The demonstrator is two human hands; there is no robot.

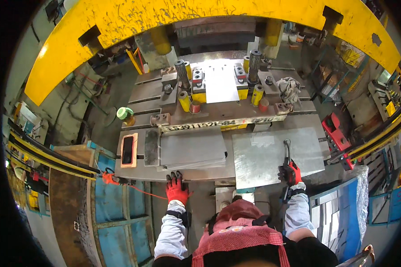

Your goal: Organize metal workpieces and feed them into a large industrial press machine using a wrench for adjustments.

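grey press table across the middle of the frame, metal tool held right of centre.
the tool is gripped by the right hand, its ringed end over a pale sheet; it would likely be found stiff and fairly light, best taken by the shank. the left hand is spread open at the lower edge of a sheet stack, left of centre.

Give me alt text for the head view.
The red-gloved right hand holds a tool over a metal plate; the red-gloved left hand is by stacked sheets. A yellow frame arches across the top.
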